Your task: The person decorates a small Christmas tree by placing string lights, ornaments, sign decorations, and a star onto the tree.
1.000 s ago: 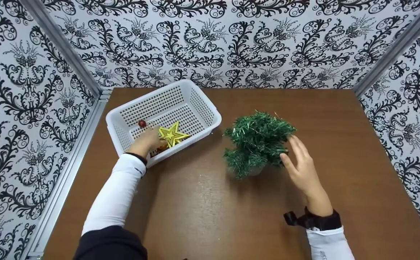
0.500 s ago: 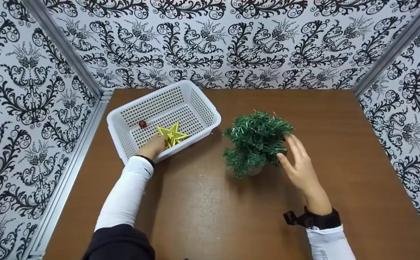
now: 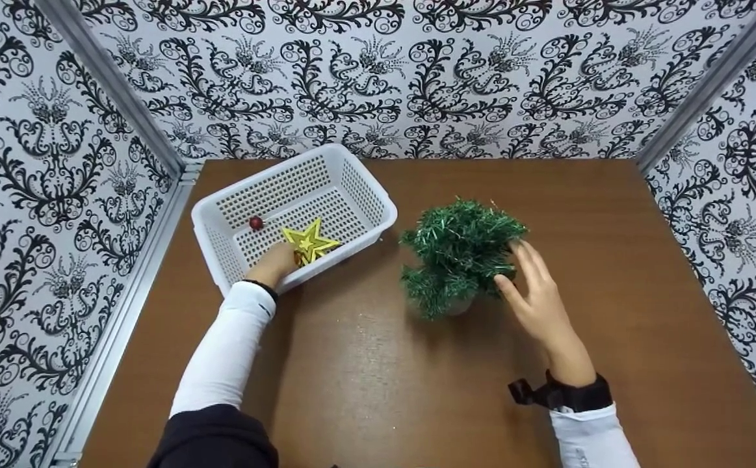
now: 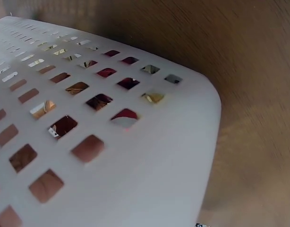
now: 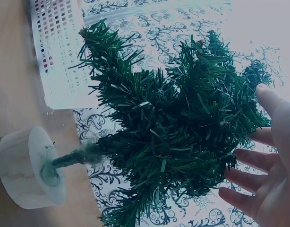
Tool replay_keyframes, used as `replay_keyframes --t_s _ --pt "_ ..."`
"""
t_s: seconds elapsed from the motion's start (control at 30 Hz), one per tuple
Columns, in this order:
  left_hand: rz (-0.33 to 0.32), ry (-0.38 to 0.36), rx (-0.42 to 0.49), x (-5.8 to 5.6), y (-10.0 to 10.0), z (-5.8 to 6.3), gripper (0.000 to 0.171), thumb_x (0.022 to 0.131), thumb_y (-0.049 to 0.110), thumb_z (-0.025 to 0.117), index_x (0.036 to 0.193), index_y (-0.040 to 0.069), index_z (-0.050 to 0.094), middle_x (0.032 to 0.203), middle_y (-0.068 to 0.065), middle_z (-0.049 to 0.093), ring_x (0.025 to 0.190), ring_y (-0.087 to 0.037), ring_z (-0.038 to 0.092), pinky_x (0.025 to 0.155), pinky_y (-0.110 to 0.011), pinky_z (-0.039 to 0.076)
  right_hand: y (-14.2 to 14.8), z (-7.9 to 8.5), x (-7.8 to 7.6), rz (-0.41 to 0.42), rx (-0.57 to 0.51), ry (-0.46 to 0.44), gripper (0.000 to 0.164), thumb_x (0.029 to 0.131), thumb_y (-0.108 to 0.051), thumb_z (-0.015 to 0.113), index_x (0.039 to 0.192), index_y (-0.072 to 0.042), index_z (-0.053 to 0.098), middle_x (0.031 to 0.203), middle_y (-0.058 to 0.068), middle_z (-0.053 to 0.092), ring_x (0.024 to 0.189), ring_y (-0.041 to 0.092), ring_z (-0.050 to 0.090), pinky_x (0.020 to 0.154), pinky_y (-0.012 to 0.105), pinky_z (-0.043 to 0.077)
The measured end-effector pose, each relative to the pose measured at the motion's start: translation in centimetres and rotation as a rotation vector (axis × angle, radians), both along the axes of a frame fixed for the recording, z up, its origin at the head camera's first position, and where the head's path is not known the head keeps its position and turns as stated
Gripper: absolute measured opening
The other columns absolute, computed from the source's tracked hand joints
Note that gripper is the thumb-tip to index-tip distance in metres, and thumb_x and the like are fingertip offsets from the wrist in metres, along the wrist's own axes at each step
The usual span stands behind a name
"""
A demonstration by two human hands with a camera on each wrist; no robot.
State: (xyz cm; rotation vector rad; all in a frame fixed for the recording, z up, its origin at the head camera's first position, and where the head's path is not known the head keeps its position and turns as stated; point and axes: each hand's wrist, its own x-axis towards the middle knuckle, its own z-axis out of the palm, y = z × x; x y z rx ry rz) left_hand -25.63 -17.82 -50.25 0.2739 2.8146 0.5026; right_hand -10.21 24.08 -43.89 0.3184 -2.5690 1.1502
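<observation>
My left hand reaches down into a white perforated plastic basket, beside a yellow star ornament. Its fingers are hidden behind the star and the basket's near side, so their hold cannot be made out. Through the holes in the left wrist view, the basket wall shows bits of skin and red and gold pieces. A small green artificial Christmas tree stands upright on the table. My right hand is at its right side, fingers spread and touching the branches. The right wrist view shows the tree's round pale base.
A small red ball lies in the basket's left part. The brown wooden table carries the basket at the back left and the tree right of middle. Patterned black-and-white walls with metal rails enclose the back and sides.
My left hand has moved slightly right and deeper into the basket, toward the star. My right hand has shifted slightly left at the tree, which has barely moved.
</observation>
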Motion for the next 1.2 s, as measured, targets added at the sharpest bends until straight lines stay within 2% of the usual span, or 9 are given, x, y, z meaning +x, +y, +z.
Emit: replay_keyframes --t_s 0.13,0.23,0.47,0.6,0.73,0.87,0.97,1.1,1.2 --pt "0.03 0.01 0.015 0.0 -0.3 0.2 0.013 0.074 0.007 0.06 0.083 -0.002 0.059 0.077 -0.012 0.056 0.071 -0.025 0.049 0.066 -0.041 0.043 0.1 0.0 0.0 0.009 -0.001 0.007 0.055 0.09 -0.021 0.053 0.137 -0.002 0.03 0.141 0.021 0.026 0.127 0.037 0.027 0.097 0.056 0.027" --pt "0.096 0.011 0.062 0.2 -0.5 1.1 0.026 0.074 0.011 0.064 0.095 -0.002 0.058 0.086 -0.015 0.058 0.08 -0.028 0.052 0.072 -0.041 0.044 0.1 0.0 0.0 0.012 -0.005 0.0 0.055 0.09 -0.02 0.052 0.137 -0.002 0.03 0.141 0.021 0.025 0.128 0.036 0.027 0.098 0.056 0.027" --pt "0.182 0.076 0.169 1.1 -0.3 5.0 0.047 0.082 0.02 0.062 0.123 0.003 0.048 0.111 -0.02 0.056 0.101 -0.034 0.052 0.086 -0.045 0.043 0.1 0.3 0.0 0.002 -0.011 -0.007 0.054 0.09 -0.02 0.052 0.137 -0.002 0.03 0.14 0.022 0.026 0.127 0.038 0.026 0.097 0.057 0.026" --pt "0.189 0.145 0.227 2.0 0.4 7.5 0.048 0.083 0.023 0.061 0.127 0.007 0.047 0.116 -0.02 0.054 0.102 -0.033 0.052 0.086 -0.045 0.044 0.0 0.2 0.0 -0.012 -0.022 0.014 0.053 0.09 -0.019 0.053 0.136 -0.002 0.032 0.14 0.022 0.028 0.126 0.038 0.028 0.096 0.058 0.027" --pt "0.172 0.235 0.323 3.3 1.7 9.6 0.049 0.083 0.024 0.063 0.127 0.009 0.048 0.122 -0.018 0.051 0.105 -0.032 0.051 0.088 -0.043 0.044 -0.1 0.1 0.1 -0.02 -0.037 0.05 0.052 0.09 -0.019 0.054 0.135 -0.001 0.035 0.138 0.023 0.031 0.125 0.038 0.03 0.095 0.059 0.028" --pt "0.131 0.355 0.462 4.8 3.5 10.8 0.05 0.08 0.025 0.066 0.125 0.01 0.049 0.121 -0.016 0.051 0.105 -0.028 0.051 0.086 -0.037 0.046 0.0 -0.1 0.2 -0.041 -0.059 0.082 0.051 0.09 -0.018 0.053 0.134 0.0 0.036 0.137 0.022 0.033 0.124 0.037 0.032 0.095 0.057 0.029" --pt "0.098 0.431 0.619 6.0 5.0 11.2 0.049 0.078 0.023 0.068 0.123 0.011 0.052 0.118 -0.013 0.053 0.1 -0.023 0.053 0.082 -0.03 0.049 -0.1 -0.2 0.3 -0.057 -0.089 0.11 0.049 0.09 -0.017 0.052 0.134 -0.001 0.036 0.137 0.021 0.033 0.123 0.034 0.033 0.096 0.055 0.029" --pt "0.059 0.461 0.822 7.6 6.8 11.3 0.045 0.077 0.017 0.069 0.119 0.009 0.055 0.115 -0.011 0.056 0.094 -0.019 0.056 0.079 -0.027 0.05 -0.3 -0.4 0.5 -0.044 -0.145 0.154 0.05 0.091 -0.019 0.05 0.137 -0.008 0.033 0.139 0.016 0.032 0.123 0.03 0.034 0.096 0.052 0.029" --pt "0.015 0.474 0.888 8.9 8.0 11.1 0.044 0.076 0.016 0.07 0.117 0.006 0.056 0.115 -0.01 0.057 0.093 -0.018 0.056 0.078 -0.027 0.051 -0.4 -1.2 0.6 -0.012 -0.186 0.21 0.051 0.091 -0.019 0.05 0.138 -0.011 0.032 0.141 0.011 0.03 0.126 0.025 0.032 0.1 0.045 0.027"
